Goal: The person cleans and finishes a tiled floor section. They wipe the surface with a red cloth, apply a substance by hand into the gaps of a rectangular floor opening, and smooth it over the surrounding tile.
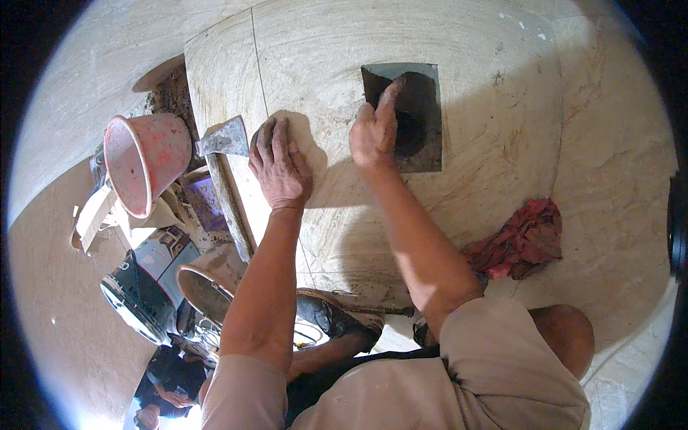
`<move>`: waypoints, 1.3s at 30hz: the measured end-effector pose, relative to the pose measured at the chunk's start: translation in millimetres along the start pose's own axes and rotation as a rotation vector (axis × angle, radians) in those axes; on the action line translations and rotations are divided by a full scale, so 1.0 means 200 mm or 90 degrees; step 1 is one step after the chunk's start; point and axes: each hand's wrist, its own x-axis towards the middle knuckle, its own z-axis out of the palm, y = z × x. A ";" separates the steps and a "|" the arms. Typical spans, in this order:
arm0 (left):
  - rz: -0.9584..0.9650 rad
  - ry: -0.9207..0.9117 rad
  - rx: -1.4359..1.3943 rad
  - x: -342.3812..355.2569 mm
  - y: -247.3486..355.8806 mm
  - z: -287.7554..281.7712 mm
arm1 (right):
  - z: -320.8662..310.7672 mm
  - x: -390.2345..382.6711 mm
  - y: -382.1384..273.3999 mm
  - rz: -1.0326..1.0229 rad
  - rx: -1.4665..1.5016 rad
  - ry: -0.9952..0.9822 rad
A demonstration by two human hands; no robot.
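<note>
My left hand point(281, 166) lies on the beige tile point(322, 72) with its fingers stretched out and holds nothing. Beside its fingertips is the grey metal head of a hatchet point(228, 138), whose worn wooden handle points back toward me. A square opening point(426, 154) is cut in the tile, with dark grey sides and a dark round hole inside. At its left edge, my right hand point(375, 134) reaches in with the index finger extended and the thumb apart. The other fingers are partly hidden, and I see nothing held there.
On the left stand a pinkish bucket point(161, 154), a dirty tan bucket point(204, 283) and a tipped black-and-grey tub point(147, 283). A crumpled red cloth point(522, 240) lies to the right of my right forearm. Another person point(172, 383) is at the lower left.
</note>
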 end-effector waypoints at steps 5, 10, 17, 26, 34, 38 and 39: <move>0.004 -0.001 -0.018 0.00 -0.01 0.00 | -0.02 -0.02 0.01 0.015 0.012 -0.016; 0.010 0.009 -0.012 0.00 -0.01 -0.01 | -0.02 0.03 0.14 -0.141 -0.020 0.009; -0.004 0.004 0.000 -0.01 0.00 -0.02 | -0.06 0.05 0.27 -0.185 0.014 0.047; -0.018 0.001 -0.011 -0.01 -0.01 -0.01 | -0.18 -0.02 0.17 -0.180 -0.158 -0.032; -0.014 0.004 -0.025 -0.01 -0.02 -0.01 | -0.16 -0.09 0.06 -0.164 -0.165 -0.076; -0.023 -0.001 -0.015 -0.01 -0.03 0.00 | -0.15 -0.14 0.08 -0.195 -0.127 -0.044; -0.028 0.002 -0.019 -0.01 -0.03 0.00 | -0.14 -0.14 0.09 -0.228 -0.132 -0.028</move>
